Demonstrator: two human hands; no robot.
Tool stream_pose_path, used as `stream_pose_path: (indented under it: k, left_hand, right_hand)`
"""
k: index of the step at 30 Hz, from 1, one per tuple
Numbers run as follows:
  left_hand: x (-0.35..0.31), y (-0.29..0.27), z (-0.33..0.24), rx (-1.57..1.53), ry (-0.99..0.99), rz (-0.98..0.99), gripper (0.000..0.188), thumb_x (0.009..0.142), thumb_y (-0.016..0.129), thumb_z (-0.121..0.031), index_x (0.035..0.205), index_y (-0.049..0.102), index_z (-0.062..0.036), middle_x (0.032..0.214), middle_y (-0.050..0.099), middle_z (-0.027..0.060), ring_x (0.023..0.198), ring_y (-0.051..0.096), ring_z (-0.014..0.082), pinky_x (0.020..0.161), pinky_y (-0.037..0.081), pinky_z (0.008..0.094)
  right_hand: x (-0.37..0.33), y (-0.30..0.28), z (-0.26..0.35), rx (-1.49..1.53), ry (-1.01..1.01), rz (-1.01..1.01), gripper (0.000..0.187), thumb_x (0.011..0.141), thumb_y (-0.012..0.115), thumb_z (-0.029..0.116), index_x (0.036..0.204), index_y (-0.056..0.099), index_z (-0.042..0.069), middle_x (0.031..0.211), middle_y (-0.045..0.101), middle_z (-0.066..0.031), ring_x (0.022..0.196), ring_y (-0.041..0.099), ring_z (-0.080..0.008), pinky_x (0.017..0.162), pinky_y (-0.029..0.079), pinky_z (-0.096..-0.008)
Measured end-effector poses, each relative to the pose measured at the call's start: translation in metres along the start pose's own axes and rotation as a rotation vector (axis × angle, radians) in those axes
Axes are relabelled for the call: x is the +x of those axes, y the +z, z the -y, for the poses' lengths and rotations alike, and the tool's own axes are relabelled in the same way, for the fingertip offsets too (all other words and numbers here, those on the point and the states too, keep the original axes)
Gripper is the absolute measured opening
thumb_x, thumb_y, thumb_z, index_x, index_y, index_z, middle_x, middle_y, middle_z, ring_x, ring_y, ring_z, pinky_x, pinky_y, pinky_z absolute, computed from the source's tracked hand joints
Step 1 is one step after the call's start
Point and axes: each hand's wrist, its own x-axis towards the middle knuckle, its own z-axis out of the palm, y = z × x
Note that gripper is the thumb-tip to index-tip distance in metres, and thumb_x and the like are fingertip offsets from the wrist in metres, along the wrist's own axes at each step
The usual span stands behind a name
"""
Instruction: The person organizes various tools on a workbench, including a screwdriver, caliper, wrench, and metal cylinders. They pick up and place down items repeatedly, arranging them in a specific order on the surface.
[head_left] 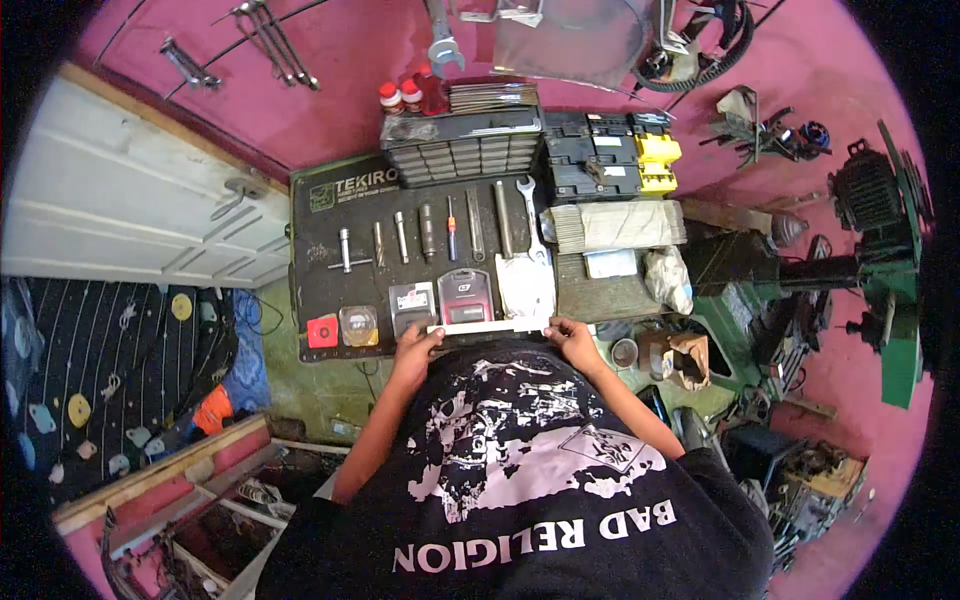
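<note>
A long, narrow white strip (488,327) spans the near edge of the dark workbench mat (330,262). My left hand (416,350) pinches its left end, and my right hand (573,342) closes on its right end. What the strip is made of cannot be made out. Just beyond it lie a red-and-black package (466,290), a black-and-white package (410,302) and a white plastic bag (526,285). Farther back a row of tools runs across the mat, among them a T-handle wrench (346,250), a screwdriver (451,228) and a large combination wrench (532,220).
A drawer cabinet (463,155) stands at the back of the bench, with black and yellow boxes (595,160) to its right. A round clear container (359,326) and a red square item (322,332) sit at front left. Green machinery (890,340) rises at right.
</note>
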Motion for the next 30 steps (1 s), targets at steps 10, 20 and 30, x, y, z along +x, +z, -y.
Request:
stream_pose_path:
  k: [10, 20, 30]
  left_hand:
    - [0.019, -0.005, 0.017, -0.023, -0.015, 0.112, 0.07, 0.094, 0.075, -0.012, 0.155, 0.041, -0.0078, 0.097, 0.071, -0.0005, 0.075, 0.055, 0.004, 0.062, 0.039, 0.021]
    - [0.011, 0.014, 0.008, 0.02, 0.067, 0.085, 0.044, 0.094, 0.075, -0.01, 0.135, 0.061, -0.0039, 0.111, 0.073, 0.0033, 0.087, 0.061, 0.0081, 0.068, 0.042, 0.0241]
    - [0.003, 0.028, 0.01, -0.017, 0.079, 0.028, 0.026, 0.095, 0.072, -0.01, 0.12, 0.066, -0.0096, 0.102, 0.073, -0.0008, 0.078, 0.057, 0.0057, 0.062, 0.039, 0.0231]
  right_hand:
    - [0.019, -0.018, -0.016, 0.178, 0.062, 0.107, 0.061, 0.099, 0.069, 0.007, 0.155, 0.046, 0.006, 0.103, 0.069, 0.0032, 0.088, 0.058, -0.0074, 0.084, 0.047, -0.0234]
    - [0.01, -0.027, 0.0, 0.273, 0.041, 0.116, 0.049, 0.101, 0.065, 0.007, 0.148, 0.054, 0.001, 0.107, 0.068, 0.0041, 0.091, 0.056, -0.0055, 0.088, 0.046, -0.0236]
    - [0.004, -0.028, -0.002, 0.289, 0.033, 0.09, 0.051, 0.099, 0.066, 0.003, 0.148, 0.055, 0.003, 0.099, 0.065, 0.0048, 0.089, 0.054, -0.0055, 0.086, 0.045, -0.0224]
